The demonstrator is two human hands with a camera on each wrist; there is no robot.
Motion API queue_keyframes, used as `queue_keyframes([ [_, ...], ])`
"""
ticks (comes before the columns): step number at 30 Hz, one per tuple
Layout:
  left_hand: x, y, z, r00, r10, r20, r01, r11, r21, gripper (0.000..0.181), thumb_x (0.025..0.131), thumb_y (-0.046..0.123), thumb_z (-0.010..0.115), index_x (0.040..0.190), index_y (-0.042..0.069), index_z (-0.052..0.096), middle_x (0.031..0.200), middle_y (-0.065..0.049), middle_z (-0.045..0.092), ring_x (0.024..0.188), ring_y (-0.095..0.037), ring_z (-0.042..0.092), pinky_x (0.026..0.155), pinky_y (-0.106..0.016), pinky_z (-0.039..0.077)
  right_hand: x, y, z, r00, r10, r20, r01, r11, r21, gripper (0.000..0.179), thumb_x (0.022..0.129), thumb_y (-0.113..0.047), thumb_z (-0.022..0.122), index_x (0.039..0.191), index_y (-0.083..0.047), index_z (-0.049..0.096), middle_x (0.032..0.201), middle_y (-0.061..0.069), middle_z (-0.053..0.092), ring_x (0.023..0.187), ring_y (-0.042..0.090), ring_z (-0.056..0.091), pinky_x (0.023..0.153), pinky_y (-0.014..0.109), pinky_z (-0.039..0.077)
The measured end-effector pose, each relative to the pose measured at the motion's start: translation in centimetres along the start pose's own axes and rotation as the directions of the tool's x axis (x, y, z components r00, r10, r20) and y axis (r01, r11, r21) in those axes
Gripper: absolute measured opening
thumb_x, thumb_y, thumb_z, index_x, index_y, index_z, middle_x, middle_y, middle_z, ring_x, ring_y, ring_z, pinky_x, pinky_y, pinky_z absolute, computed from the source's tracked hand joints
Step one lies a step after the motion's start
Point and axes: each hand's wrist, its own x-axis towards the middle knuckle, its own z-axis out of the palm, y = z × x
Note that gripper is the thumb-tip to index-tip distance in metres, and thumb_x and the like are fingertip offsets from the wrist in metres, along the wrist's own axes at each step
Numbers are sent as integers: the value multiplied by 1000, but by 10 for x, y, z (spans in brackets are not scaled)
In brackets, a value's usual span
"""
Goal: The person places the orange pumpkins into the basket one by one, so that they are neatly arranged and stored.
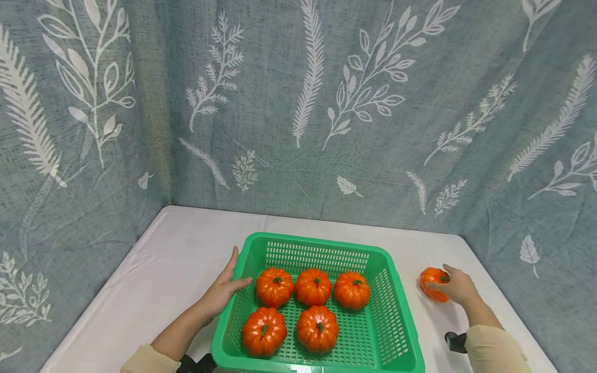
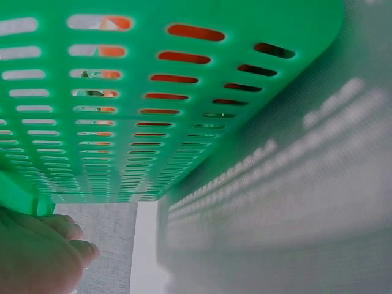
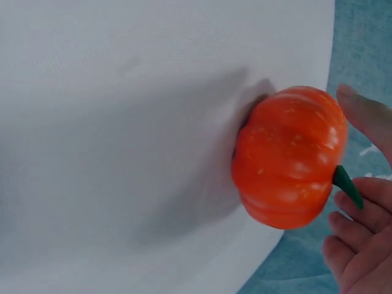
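Observation:
A green plastic basket (image 1: 394, 290) with slotted walls holds several glossy orange toy pumpkins (image 1: 314, 287) with green stems. At its left side, my left hand (image 1: 218, 295) touches the rim, thumb over the edge and fingers straight along the outside. The left wrist view shows that hand (image 2: 46, 251) beside the slotted wall. One more pumpkin (image 1: 428, 276) lies on the table to the right of the basket. My right hand (image 1: 460, 288) is spread around it near the stem. In the right wrist view, the thumb and loosely bent fingers stand close over this pumpkin (image 3: 288, 156).
A white cloth (image 1: 186, 243) covers the table. Grey-green curtains (image 1: 280, 171) with white leaf prints hang behind it and along both sides. The basket takes up the middle front of the table.

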Motion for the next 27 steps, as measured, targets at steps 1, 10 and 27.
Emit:
queue_keyframes([
  [1,0,0,0,1000,-1,1,1,1000,-1,82,96,12,41,146,14,-24,155,-19,-12,139,-41,16,98,-41,48,1,0,1,1000,0,0,0,1000,-2,86,80,-35,70,133,20,31,130,43,37,118,54,38,101,63,36],
  [10,0,2,1,1000,-3,2,3,1000,2,82,96,13,42,146,16,-23,155,-17,-12,140,-40,15,101,-44,45,3,-3,7,1000,9,-16,-9,1000,-14,79,80,-22,70,133,21,30,131,42,36,117,53,40,103,62,35],
  [27,-1,1,0,1000,0,3,0,1000,-18,82,96,12,42,146,15,-23,156,-20,-8,137,-43,23,96,-41,50,-1,-8,6,999,4,-39,-4,1000,-21,75,76,-19,72,128,22,36,124,41,44,107,49,47,100,60,40],
])
